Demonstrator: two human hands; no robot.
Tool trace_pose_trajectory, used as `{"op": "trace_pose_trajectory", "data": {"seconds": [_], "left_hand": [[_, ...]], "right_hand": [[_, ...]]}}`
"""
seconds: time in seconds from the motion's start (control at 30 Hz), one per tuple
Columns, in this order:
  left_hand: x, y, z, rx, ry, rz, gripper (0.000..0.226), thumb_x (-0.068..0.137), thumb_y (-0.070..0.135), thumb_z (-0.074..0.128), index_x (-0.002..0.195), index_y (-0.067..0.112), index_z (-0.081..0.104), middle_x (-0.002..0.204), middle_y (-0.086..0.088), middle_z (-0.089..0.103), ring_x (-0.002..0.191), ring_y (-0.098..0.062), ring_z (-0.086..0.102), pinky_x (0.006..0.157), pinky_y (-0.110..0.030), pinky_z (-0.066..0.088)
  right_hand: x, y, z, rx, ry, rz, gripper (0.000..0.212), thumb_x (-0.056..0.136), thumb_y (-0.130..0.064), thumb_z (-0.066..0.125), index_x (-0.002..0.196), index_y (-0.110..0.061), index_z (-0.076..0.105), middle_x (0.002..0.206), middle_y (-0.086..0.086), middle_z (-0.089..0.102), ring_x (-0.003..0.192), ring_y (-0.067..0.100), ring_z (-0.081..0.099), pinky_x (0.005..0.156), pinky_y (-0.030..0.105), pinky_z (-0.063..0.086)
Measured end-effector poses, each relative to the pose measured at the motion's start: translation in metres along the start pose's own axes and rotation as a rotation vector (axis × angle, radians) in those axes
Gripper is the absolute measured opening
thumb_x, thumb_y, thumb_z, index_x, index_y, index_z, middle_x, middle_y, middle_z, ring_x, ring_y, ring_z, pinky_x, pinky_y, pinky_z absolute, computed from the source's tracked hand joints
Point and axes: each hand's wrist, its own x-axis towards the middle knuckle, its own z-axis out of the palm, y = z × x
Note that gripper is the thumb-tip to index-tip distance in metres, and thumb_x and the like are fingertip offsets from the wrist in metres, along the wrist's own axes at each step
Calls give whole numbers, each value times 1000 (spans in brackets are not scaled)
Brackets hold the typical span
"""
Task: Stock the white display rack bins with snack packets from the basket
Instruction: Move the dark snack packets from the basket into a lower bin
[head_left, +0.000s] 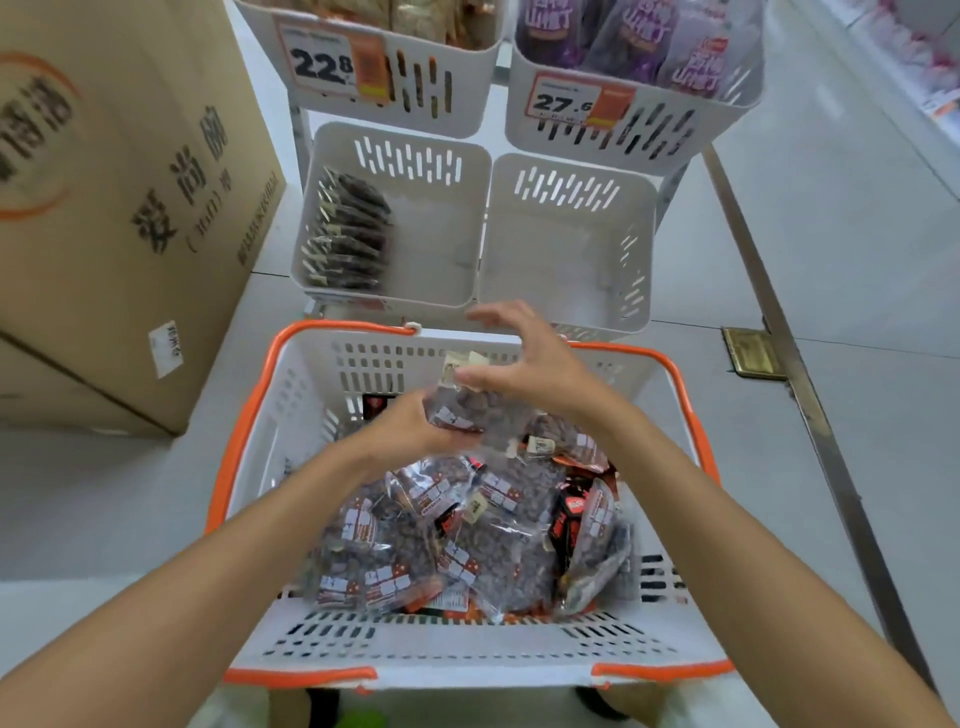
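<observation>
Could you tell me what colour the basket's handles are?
The handles are orange, seen in the head view.

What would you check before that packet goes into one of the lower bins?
1. Left hand grips the snack packet: ok.
2. Right hand holds its top: cannot tell.
3. Lower left bin has room beside its dark packets: ok.
4. Lower right bin holds stock: not ok, nothing in it.
5. Basket has loose packets to draw on: ok.
</observation>
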Motion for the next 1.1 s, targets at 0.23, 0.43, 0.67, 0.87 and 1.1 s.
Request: {"op": "trace_pose_trajectory", "data": {"seconds": [0.23, 0.43, 0.67, 0.87, 1.1], "left_hand": [[46, 42, -88, 99, 61, 160, 39, 78, 2, 80, 103, 24, 60, 89, 29, 70, 83, 16, 62, 73, -10, 50], [112, 27, -182, 629, 410, 141, 93, 75, 42, 83, 152, 23, 33, 154, -1, 39, 139, -22, 38, 112, -36, 33], [160, -49, -213, 1004, 350, 9, 88, 86, 74, 34, 158, 31, 9, 166, -4, -11, 151, -23, -17, 121, -55, 0], [160, -65, -208, 953, 396, 62, 92, 78, 78, 20, 158, 33, 6, 164, -1, -19, 149, -20, -25, 119, -55, -4], [147, -39, -198, 888, 458, 24, 77, 93, 57, 53, 157, 28, 22, 166, -4, 6, 153, -22, -5, 119, -56, 2]], "right_hand": [[74, -5, -39, 211, -387, 154, 60, 79, -10, 80, 130, -24, 53, 124, 8, 62, 101, 24, 69, 83, 42, 60], [164, 7, -25, -92, 93, 30, 60, 80, -13, 79, 134, -15, 53, 125, 6, 61, 105, 19, 60, 86, 29, 52], [233, 53, 38, -415, -324, 137, 62, 90, -34, 69, 143, -15, 45, 140, 11, 52, 126, 30, 51, 101, 32, 41], [246, 78, 55, -126, -278, 276, 65, 92, -42, 66, 148, -22, 39, 141, -2, 49, 129, 16, 47, 105, 23, 34], [237, 68, 55, -196, -214, 209, 69, 89, -51, 64, 147, -23, 40, 149, 7, 44, 136, 25, 42, 112, 35, 34]]}}
